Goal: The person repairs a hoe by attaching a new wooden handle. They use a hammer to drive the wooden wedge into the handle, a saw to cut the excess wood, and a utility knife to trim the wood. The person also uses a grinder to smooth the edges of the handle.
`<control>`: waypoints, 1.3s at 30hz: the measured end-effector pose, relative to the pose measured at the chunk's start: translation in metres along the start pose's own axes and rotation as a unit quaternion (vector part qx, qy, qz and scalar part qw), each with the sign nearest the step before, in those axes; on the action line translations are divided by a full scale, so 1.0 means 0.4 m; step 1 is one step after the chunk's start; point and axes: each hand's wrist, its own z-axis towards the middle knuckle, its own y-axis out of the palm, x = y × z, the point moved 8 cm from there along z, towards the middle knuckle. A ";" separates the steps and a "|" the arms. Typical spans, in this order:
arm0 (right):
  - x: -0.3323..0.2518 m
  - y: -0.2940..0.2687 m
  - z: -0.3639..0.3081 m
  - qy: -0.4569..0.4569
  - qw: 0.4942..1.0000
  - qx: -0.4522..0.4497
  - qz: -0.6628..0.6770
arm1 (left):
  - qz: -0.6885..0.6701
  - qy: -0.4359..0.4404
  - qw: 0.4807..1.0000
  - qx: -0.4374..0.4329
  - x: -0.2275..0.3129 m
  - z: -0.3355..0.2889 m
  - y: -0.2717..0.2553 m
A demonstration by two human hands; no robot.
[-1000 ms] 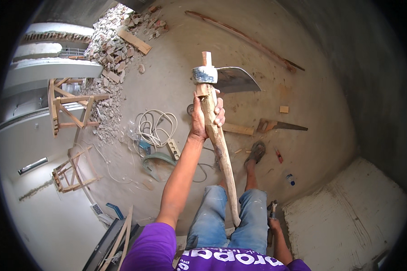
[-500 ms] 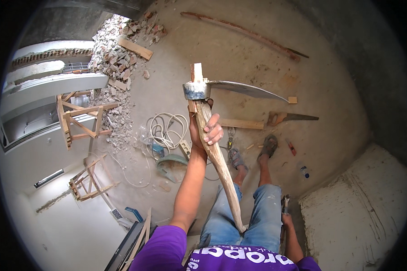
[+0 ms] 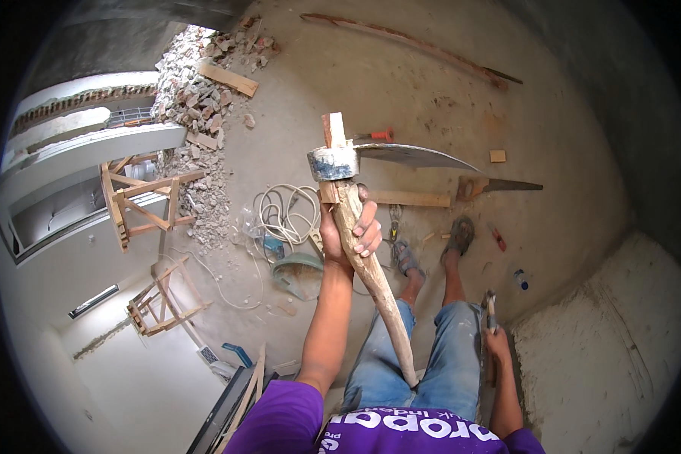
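My left hand (image 3: 348, 231) is wrapped round the wooden handle (image 3: 382, 291) of a hoe, just below its head. The hoe's metal collar (image 3: 333, 163) has blue-stained patches, and its curved blade (image 3: 420, 157) points right. A split wooden end (image 3: 334, 130) sticks up through the collar. The handle's lower end reaches my lap, between my thighs. At my right side, beside my thigh, my right hand (image 3: 497, 344) is closed on a hammer (image 3: 491, 309), held head up; part of its handle is hidden by my fingers.
Broken rubble (image 3: 197, 113) lies at the far left, near wooden trestles (image 3: 147, 200). A white cable (image 3: 280, 219), a plank (image 3: 412, 198), a handsaw (image 3: 499, 186), a wood block (image 3: 497, 156), a red-handled tool (image 3: 498, 237) and a small bottle (image 3: 520, 280) lie on the floor. A pale slab (image 3: 605, 333) stands right.
My right hand has risen beside my thigh, bringing the hammer further into view. The hoe has shifted slightly nearer to me, and an orange-handled tool now shows behind its blade.
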 end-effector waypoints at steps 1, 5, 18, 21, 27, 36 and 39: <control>-0.067 -0.004 -0.003 -0.040 0.999 0.007 0.024 | 0.003 0.008 1.000 0.011 -0.005 -0.012 -0.006; -0.293 -0.003 -0.059 -0.009 0.974 -0.084 0.209 | 0.014 0.021 0.999 0.041 -0.003 -0.031 -0.013; -0.766 0.163 -0.428 -0.196 0.917 -0.237 0.256 | 0.089 0.053 0.989 0.103 0.015 -0.069 0.001; -0.809 0.192 -0.457 -0.216 0.930 -0.197 0.221 | 0.150 0.066 0.979 0.121 0.011 -0.074 0.005; -0.823 0.170 -0.460 -0.216 0.923 -0.188 0.255 | 0.623 0.192 0.710 0.266 0.120 -0.168 -0.074; -0.756 0.199 -0.442 -0.184 0.914 -0.275 0.234 | 0.730 0.130 0.610 0.281 0.200 -0.105 -0.358; -0.733 0.198 -0.466 -0.163 0.923 -0.266 0.227 | 0.738 0.164 0.590 0.283 0.183 -0.122 -0.342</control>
